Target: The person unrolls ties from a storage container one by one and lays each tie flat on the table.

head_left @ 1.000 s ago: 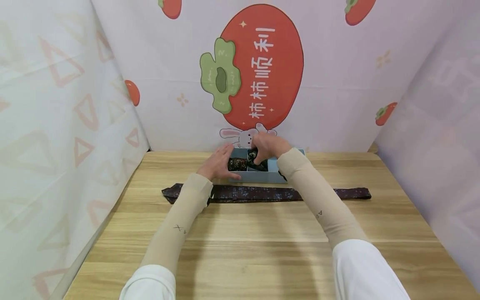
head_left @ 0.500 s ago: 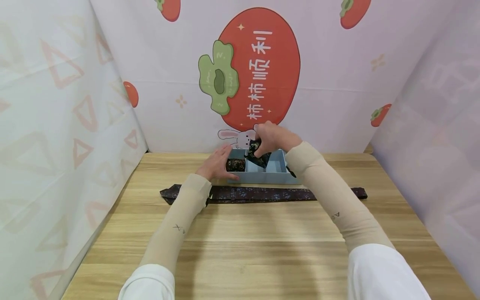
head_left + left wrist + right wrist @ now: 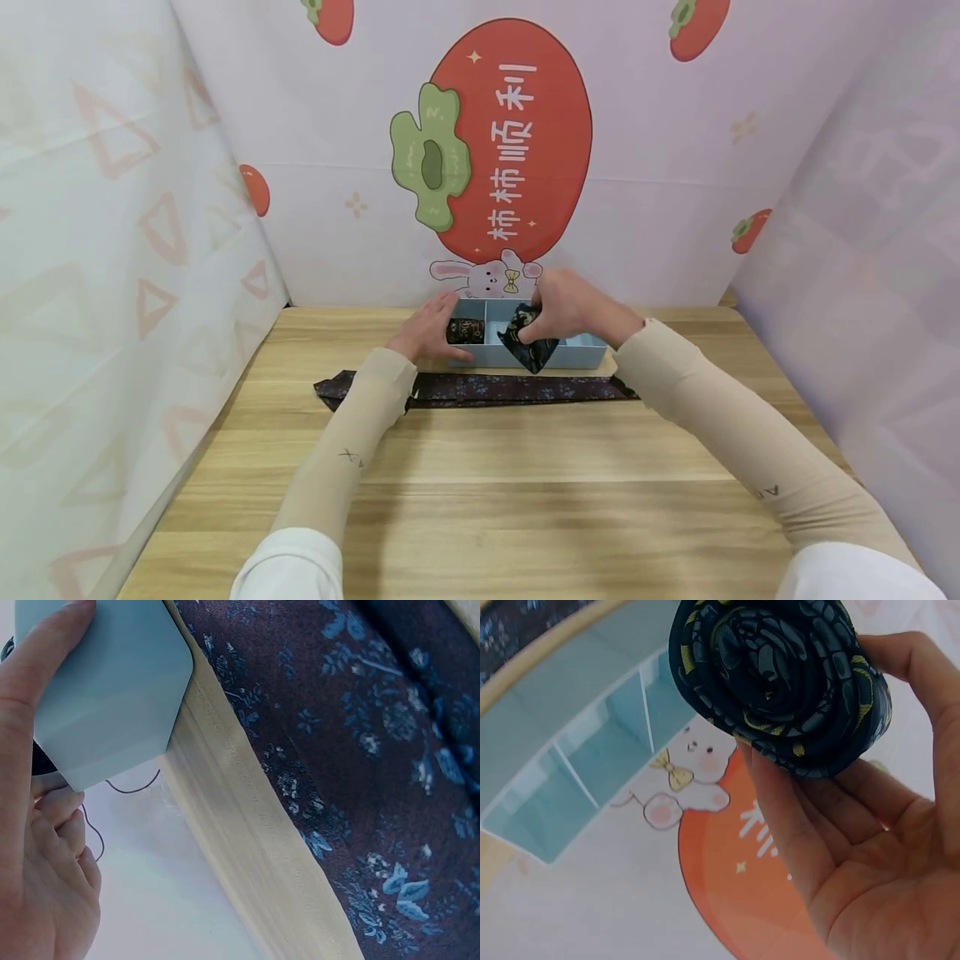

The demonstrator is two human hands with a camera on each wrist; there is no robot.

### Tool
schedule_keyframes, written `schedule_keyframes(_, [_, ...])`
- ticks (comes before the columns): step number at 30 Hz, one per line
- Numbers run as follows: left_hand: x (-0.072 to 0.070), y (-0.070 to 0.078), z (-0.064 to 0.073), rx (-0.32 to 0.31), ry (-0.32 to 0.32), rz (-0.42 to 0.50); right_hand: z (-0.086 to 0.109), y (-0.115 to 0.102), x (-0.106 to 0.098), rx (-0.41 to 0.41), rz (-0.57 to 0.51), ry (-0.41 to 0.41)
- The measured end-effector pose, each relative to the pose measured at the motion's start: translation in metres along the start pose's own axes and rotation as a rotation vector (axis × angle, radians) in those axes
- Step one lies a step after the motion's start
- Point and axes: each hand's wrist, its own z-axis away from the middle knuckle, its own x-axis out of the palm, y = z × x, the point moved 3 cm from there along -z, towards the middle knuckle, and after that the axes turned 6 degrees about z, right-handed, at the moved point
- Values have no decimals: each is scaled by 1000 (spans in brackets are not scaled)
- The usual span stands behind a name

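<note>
My left hand (image 3: 427,327) grips the left end of a light-blue compartment box (image 3: 491,357), its thumb along the front wall and its fingers behind the end in the left wrist view. A dark rolled necktie (image 3: 466,331) lies in the leftmost compartment. My right hand (image 3: 576,307) pinches another rolled necktie (image 3: 769,682), dark with yellow and grey patterning, between thumb and fingers. That roll is held above the box, over its front wall, and its spiral end faces the right wrist camera. Bare compartments (image 3: 604,742) show beneath it.
In front of the box, a dark necktie with blue flowers (image 3: 487,389) lies stretched across the wooden table (image 3: 480,500). Directly behind the box hangs a printed cloth backdrop (image 3: 337,233), with cloth walls on both sides.
My right hand has lifted the rolled necktie out of a middle compartment and carried it to the right and toward me. My left hand stays on the box's left end.
</note>
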Motion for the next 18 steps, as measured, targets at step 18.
schedule_keyframes(18, [-1,0,-1,-18,-7,-19,49,-8,74,211,-223,-20])
